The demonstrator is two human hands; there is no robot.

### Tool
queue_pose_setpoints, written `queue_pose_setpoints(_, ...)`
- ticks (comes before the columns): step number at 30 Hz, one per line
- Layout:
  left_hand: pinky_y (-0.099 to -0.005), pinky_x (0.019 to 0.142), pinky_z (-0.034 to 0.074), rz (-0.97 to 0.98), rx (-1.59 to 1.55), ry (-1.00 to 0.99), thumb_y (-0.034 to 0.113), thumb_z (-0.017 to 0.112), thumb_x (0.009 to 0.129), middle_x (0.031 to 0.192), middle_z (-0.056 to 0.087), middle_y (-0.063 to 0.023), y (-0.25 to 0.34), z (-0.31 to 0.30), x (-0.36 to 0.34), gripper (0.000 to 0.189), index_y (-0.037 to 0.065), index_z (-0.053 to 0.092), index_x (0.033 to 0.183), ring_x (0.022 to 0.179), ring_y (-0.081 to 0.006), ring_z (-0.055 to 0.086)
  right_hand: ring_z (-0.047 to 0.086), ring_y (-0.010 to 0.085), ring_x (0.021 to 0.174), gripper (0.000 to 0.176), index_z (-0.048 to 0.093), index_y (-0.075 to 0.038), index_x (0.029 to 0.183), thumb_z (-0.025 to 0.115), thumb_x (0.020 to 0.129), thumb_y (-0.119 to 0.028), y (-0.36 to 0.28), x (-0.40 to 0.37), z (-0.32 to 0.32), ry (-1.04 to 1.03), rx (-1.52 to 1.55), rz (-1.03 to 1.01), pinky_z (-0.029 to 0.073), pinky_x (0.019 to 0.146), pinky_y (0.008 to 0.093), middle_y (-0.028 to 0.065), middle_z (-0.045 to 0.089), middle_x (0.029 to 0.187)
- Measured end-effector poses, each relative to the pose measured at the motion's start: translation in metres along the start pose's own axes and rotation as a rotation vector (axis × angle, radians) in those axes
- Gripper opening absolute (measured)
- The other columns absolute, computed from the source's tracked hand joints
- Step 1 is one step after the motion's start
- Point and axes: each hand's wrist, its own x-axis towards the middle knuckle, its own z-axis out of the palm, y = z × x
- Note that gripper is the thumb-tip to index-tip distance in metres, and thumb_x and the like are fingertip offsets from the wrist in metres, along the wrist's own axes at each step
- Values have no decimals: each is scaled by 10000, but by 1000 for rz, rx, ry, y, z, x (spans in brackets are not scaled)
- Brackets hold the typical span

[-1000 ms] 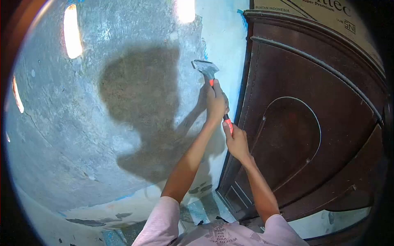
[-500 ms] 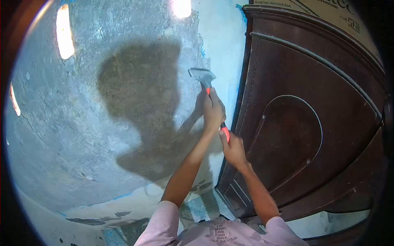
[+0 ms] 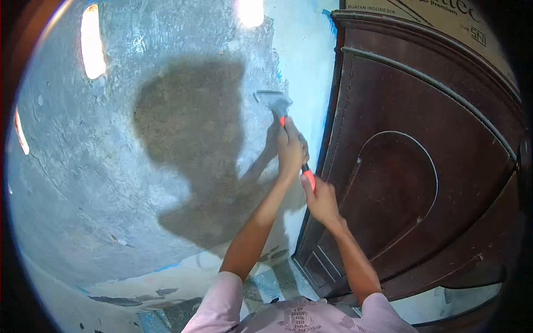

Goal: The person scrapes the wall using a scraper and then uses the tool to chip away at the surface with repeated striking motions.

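A wall scraper (image 3: pixel 272 100) with a wide metal head and a red and black handle is held in both hands. My left hand (image 3: pixel 291 150) is wrapped round the handle just below the head. Lower down, my right hand (image 3: pixel 322 200) grips the red end of the handle. The blade is at the wall (image 3: pixel 183 222), close to the border between bare grey plaster and pale blue paint (image 3: pixel 300 66); whether it touches cannot be made out. Shadows of my head and arms fall across the plaster.
A dark brown wooden cabinet (image 3: pixel 400 183) stands close on the right, beside my right arm. On top of it lies a printed cardboard box (image 3: pixel 411 8). Bright light patches (image 3: pixel 93 41) fall on the wall. Floor tiles (image 3: pixel 266 286) show below, past my shirt.
The view has shifted slightly, with the wall and cabinet a little displaced. Both hands keep their hold on the scraper, which stays near the paint border.
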Motion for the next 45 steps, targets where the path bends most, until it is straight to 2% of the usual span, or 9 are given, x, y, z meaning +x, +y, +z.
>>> queue_pose_setpoints(3, -287, 305, 266, 82, 96, -5, 515, 377, 1095, 483, 322, 43, 27, 17, 13, 526, 157, 320, 714, 325, -99, 321, 614, 429, 616, 473, 625, 38, 893, 535, 1060, -395, -32, 17, -22, -58, 41, 20, 440, 602, 488, 255, 554, 650)
queue_pose_setpoints(4, -287, 305, 266, 83, 94, -5, 515, 377, 1095, 483, 322, 43, 26, 16, 13, 526, 157, 320, 714, 325, -99, 321, 626, 499, 683, 480, 638, 10, 950, 525, 1054, -445, -39, 16, -29, -77, -2, 51, 478, 636, 521, 265, 600, 671)
queue_pose_setpoints(10, -283, 304, 244, 8, 12, 14, 532, 393, 1087, 498, 316, 42, -11, -9, 4, 525, 159, 323, 724, 332, -100, 321, 633, 472, 659, 463, 636, 20, 911, 534, 1054, -408, -4, -1, -1, -17, -55, 9, 473, 624, 511, 269, 581, 653)
queue_pose_setpoints(17, -263, 342, 245, 78, -4, -76, 503, 351, 1099, 559, 346, 22, 64, 23, 17, 485, 142, 357, 775, 400, -83, 331, 584, 466, 617, 489, 618, 32, 889, 521, 1063, -415, -58, 35, -26, -24, 50, -25, 453, 595, 472, 247, 550, 648)
queue_pose_setpoints(21, -265, 324, 221, 18, 67, 18, 506, 353, 1099, 537, 330, 33, 16, -4, -2, 493, 143, 352, 766, 367, -80, 312, 637, 504, 697, 518, 638, 29, 903, 513, 1058, -449, -17, 7, 3, 23, -26, -77, 481, 626, 518, 279, 616, 695)
queue_pose_setpoints(32, -285, 311, 255, -18, 34, 30, 510, 362, 1098, 534, 330, 34, 21, 4, 0, 487, 145, 356, 775, 359, -94, 323, 630, 488, 641, 528, 638, 30, 908, 512, 1059, -460, -26, 0, -7, -69, -20, 94, 463, 606, 523, 270, 581, 634)
queue_pose_setpoints(37, -277, 317, 254, 49, 14, -68, 501, 356, 1102, 543, 340, 17, 41, 13, 8, 502, 135, 345, 759, 372, -96, 336, 622, 487, 650, 512, 627, 37, 943, 511, 1063, -448, -50, 17, -25, -107, 7, 72, 458, 616, 524, 270, 581, 647)
queue_pose_setpoints(42, -278, 300, 227, 24, 91, 27, 493, 375, 1100, 500, 328, 46, 6, -4, 2, 503, 155, 335, 730, 336, -88, 300, 618, 496, 647, 502, 624, 35, 921, 515, 1065, -433, -18, -5, 2, -40, 19, 58, 450, 603, 531, 265, 581, 649)
queue_pose_setpoints(45, -282, 295, 226, 16, 39, 4, 497, 370, 1102, 502, 331, 46, 36, 11, 8, 506, 156, 335, 730, 336, -86, 304, 628, 501, 657, 492, 624, 28, 933, 520, 1061, -436, -36, 13, -7, -55, 34, 54, 455, 603, 532, 271, 583, 649)
